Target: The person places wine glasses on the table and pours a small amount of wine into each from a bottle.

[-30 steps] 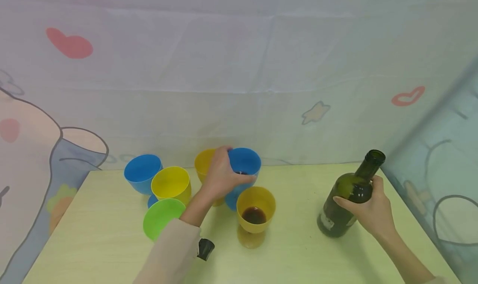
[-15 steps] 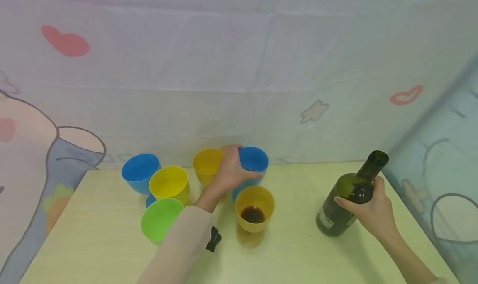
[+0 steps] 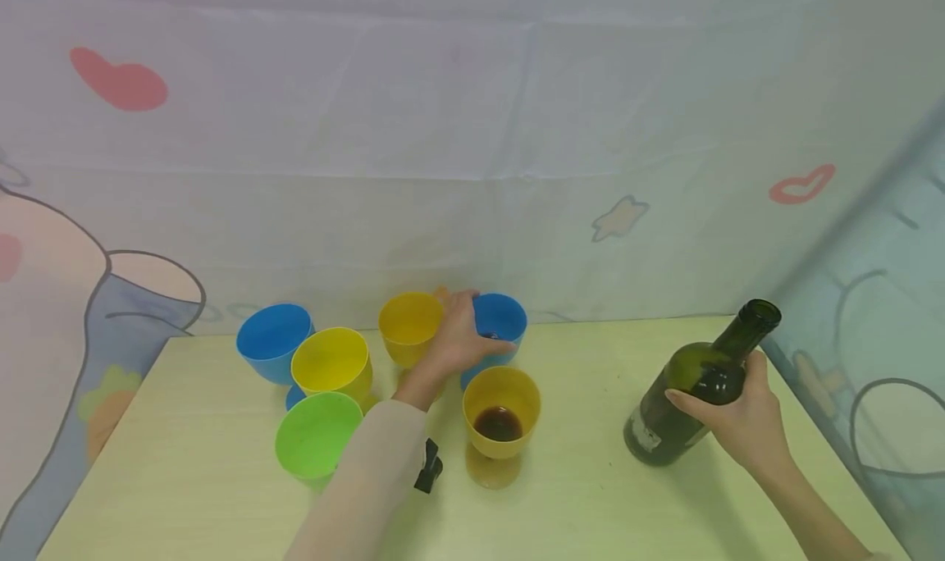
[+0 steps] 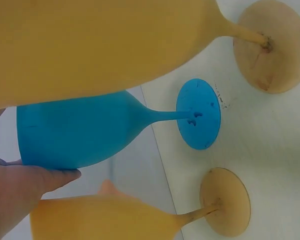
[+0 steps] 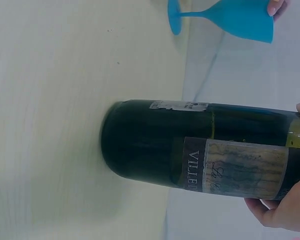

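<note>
My left hand (image 3: pixel 461 335) grips a blue plastic goblet (image 3: pixel 509 319) near its rim, thumb on the near side. Some dark liquid shows inside it. In the left wrist view, the bowl of this blue goblet (image 4: pixel 75 130) sits above a thin stem and round foot. Over at the right, my right hand (image 3: pixel 741 421) holds a dark green wine bottle (image 3: pixel 682 380) around its body. The uncapped neck leans to the right. The right wrist view shows the bottle's label (image 5: pixel 245 167) and its base close over the table. An amber goblet (image 3: pixel 502 401) with dark liquid stands in front of the blue one.
Left of my left hand stand another amber-yellow goblet (image 3: pixel 409 331), a yellow goblet (image 3: pixel 332 364), a blue goblet (image 3: pixel 273 339) and a green goblet (image 3: pixel 317 438). A small black device (image 3: pixel 428 467) sits at the left sleeve. A printed cloth (image 3: pixel 332 134) hangs behind the pale table (image 3: pixel 576 479).
My left hand has shifted to the right along with the blue goblet, away from the amber-yellow one. The bottle leans slightly more to the right, its base about where it was.
</note>
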A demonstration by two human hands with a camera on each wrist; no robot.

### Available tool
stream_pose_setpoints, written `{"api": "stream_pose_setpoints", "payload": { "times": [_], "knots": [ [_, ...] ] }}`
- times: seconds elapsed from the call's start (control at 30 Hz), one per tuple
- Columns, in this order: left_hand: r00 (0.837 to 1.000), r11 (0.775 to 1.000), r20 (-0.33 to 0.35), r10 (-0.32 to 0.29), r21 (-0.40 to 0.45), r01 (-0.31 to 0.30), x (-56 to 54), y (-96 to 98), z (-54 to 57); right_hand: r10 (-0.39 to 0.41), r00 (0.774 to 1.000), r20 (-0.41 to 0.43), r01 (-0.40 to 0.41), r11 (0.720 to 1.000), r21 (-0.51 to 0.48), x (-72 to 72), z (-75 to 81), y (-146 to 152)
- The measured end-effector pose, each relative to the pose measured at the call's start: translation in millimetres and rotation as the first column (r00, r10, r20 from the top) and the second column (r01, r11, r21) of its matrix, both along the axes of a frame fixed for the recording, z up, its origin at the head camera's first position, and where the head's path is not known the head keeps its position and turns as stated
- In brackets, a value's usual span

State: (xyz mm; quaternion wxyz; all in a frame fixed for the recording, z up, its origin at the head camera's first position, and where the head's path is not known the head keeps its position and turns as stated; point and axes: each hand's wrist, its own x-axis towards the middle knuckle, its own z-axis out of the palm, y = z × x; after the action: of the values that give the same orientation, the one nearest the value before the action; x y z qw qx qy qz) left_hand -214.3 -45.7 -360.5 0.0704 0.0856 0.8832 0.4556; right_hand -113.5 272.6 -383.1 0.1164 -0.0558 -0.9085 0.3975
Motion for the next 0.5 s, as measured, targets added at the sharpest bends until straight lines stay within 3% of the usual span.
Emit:
{"api": "stream_pose_setpoints", "payload": {
  "times": [0.5],
  "knots": [
    [1.0,0.999,0.019,-0.014,-0.038,0.015,0.1,6.1,0.6,0.011,1.0,-0.026,-0.011,1.0,0.007,0.9,-0.1,-1.3]
  ]
}}
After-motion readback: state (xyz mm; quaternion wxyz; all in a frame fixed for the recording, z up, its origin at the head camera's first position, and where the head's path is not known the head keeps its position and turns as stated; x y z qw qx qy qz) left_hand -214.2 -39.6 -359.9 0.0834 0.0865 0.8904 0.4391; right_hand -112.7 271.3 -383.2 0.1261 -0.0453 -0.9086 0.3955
